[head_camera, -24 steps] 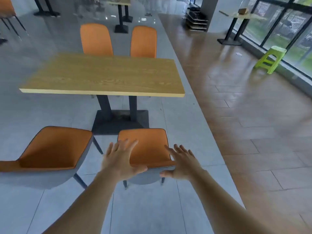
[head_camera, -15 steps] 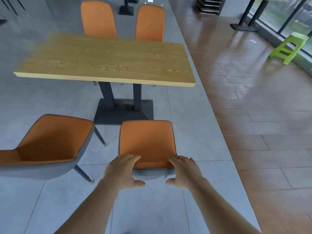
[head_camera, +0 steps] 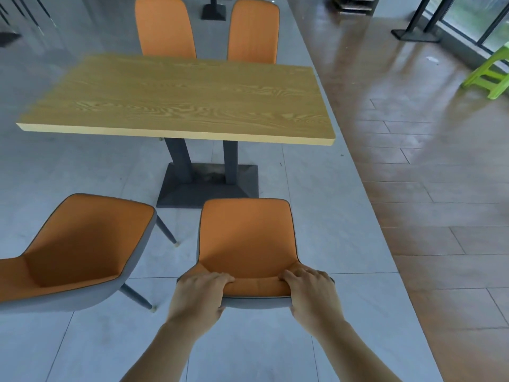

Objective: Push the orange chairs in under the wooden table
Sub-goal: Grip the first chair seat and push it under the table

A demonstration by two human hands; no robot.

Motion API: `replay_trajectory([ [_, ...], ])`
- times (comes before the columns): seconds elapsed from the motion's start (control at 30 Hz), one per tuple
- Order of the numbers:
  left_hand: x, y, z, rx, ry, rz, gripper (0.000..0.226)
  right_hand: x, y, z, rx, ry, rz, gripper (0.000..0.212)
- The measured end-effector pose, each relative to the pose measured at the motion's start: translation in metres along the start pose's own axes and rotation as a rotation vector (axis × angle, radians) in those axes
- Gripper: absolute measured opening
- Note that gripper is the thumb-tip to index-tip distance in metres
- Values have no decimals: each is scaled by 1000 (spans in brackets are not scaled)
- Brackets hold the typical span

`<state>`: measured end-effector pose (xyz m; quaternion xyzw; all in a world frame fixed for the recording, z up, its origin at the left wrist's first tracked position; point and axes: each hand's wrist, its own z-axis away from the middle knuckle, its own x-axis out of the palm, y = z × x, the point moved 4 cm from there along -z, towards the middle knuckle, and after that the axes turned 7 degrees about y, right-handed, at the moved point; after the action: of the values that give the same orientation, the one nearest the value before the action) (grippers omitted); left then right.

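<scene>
The wooden table (head_camera: 176, 103) stands on a dark pedestal base (head_camera: 209, 186). On my side, an orange chair with a grey shell (head_camera: 246, 232) stands pulled out, facing the table's right half. My left hand (head_camera: 202, 292) and my right hand (head_camera: 309, 292) both grip the top of its backrest, fingers curled over the orange edge. A second orange chair (head_camera: 82, 244) stands to the left, pulled out and turned at an angle. Two more orange chairs (head_camera: 165, 26) (head_camera: 253, 31) stand upright at the table's far side, their seats hidden behind the tabletop.
Grey tiles change to brown wood-look flooring (head_camera: 427, 175) on the right. A green plastic stool (head_camera: 490, 75) stands at the right edge. Bases of other tables (head_camera: 416, 34) (head_camera: 214, 12) show at the back.
Both hands went from hovering open over the near chair's backrest to gripping its top edge. The view has moved closer to the table.
</scene>
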<state>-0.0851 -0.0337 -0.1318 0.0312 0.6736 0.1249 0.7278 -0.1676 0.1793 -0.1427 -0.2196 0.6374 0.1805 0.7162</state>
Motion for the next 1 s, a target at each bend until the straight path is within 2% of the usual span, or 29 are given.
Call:
replay_trajectory([
  [0.23,-9,-7,-52,-15,40,-38,46,-15,8,-52,4,42,56,28],
  [0.47,-16,-28,-98,12,72,-57,44,-20,5,-95,18,81,43,39],
  [1.0,-28,-57,-203,102,171,-39,43,-27,23,-201,111,-32,117,29],
])
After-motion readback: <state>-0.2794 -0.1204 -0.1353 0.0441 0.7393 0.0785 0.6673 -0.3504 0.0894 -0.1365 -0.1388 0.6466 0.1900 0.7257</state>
